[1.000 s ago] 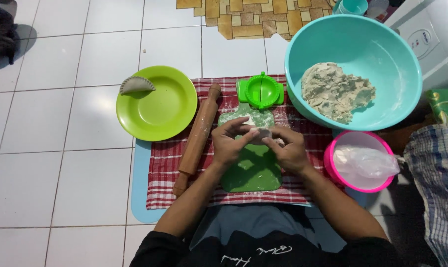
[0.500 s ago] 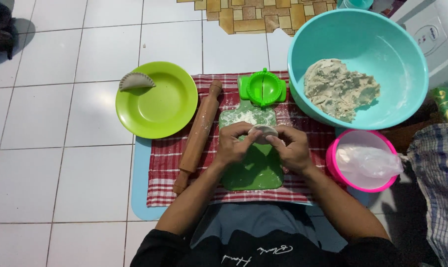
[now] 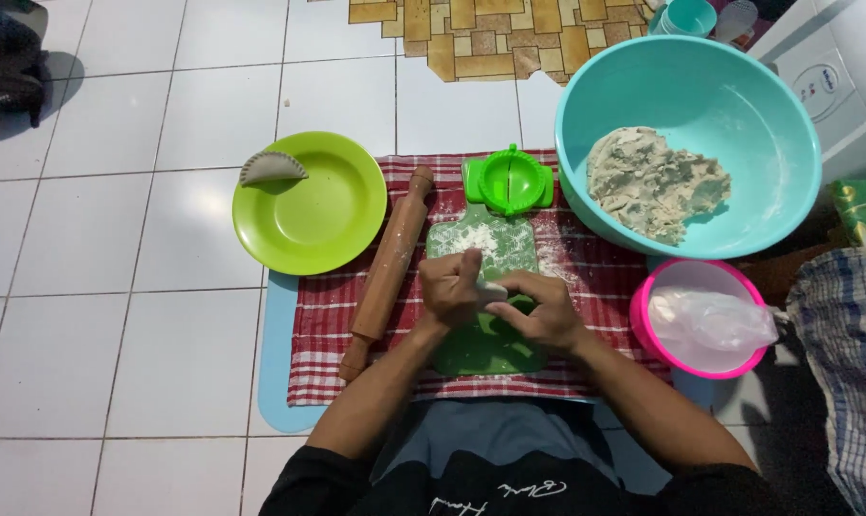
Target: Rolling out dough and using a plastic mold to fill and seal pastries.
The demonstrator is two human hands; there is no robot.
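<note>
There is just one camera, worn on the person's head, and it looks almost straight down at the tiled floor (image 3: 98, 239) from well above, so no second view shares anything with it. The checked cloth (image 3: 605, 287) sits near the middle of the picture, with the person's own arms and chest coming in from the bottom edge. It is far enough up to take in the green plate (image 3: 318, 215) past the cloth's left edge and the big bowl (image 3: 691, 86) at its top right corner.

I note a lime plate (image 3: 311, 205) bearing one folded dumpling (image 3: 271, 167), a wooden rolling pin (image 3: 387, 272) beside it, and a teal bowl (image 3: 586, 105) holding dough (image 3: 655, 182).
</note>
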